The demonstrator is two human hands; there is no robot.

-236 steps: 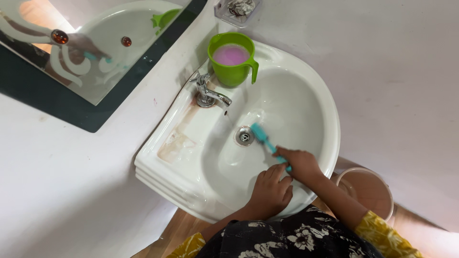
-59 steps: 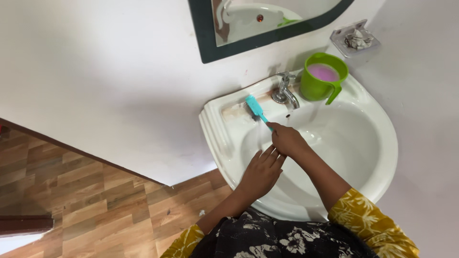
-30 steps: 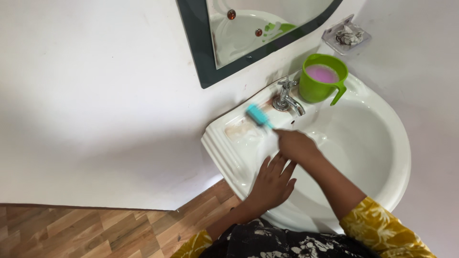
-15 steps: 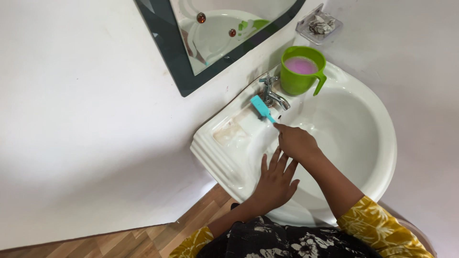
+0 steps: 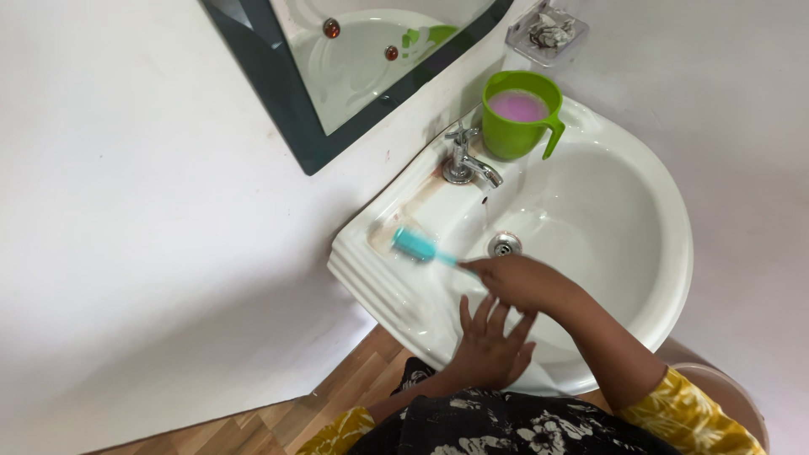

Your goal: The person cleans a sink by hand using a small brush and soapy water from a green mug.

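Note:
My right hand grips the handle of a teal brush. Its bristle head rests on the stained left ledge of the white wash basin. My left hand lies flat on the basin's front rim with its fingers spread, just below the right hand. A chrome tap stands at the back of the basin. The drain sits just right of the brush handle.
A green mug holding pink liquid stands on the back rim beside the tap. A dark-framed mirror and a clear soap dish hang on the white wall. Wooden floor shows lower left, a pale bucket lower right.
The brush head has moved from beside the tap down and left along the ledge to its stained outer part. My left hand stays on the front rim. The camera has shifted slightly.

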